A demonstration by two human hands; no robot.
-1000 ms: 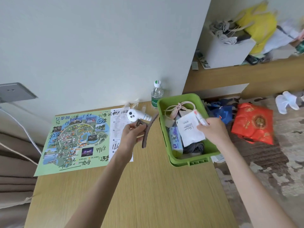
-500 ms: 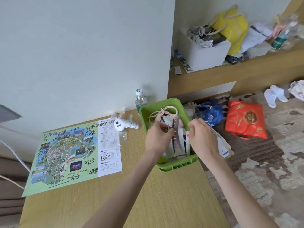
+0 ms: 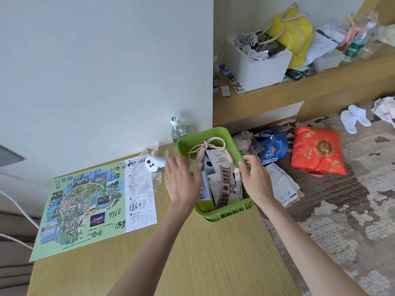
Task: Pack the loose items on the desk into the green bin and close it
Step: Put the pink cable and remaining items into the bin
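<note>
At the right edge of the bench [image 3: 192,263], the green bin [image 3: 228,212] sits between left hand [image 3: 181,184] and right hand [image 3: 255,180], both open-fingered; unoccupied bench surface lies in front.

Hidden parts
The left hand [image 3: 181,184] covers the left rim of the green bin [image 3: 226,213], which hides the base of the water bottle [image 3: 177,130].

Two hands, the left hand [image 3: 181,184] and the right hand [image 3: 256,180]. One green bin [image 3: 226,212], with one brown hair claw [image 3: 224,184] and one pink cable [image 3: 206,146] showing in it. One map [image 3: 85,199], one white handheld device [image 3: 155,163]. Two white slippers [image 3: 349,122]. Three bags: yellow bag [image 3: 297,33], blue bag [image 3: 273,149], red bag [image 3: 318,152]. One white box [image 3: 260,71]. Two bottles for certain, the desk bottle [image 3: 177,130] and the shelf bottle [image 3: 355,44]; possibly a third at the wall corner, mostly hidden.
</note>
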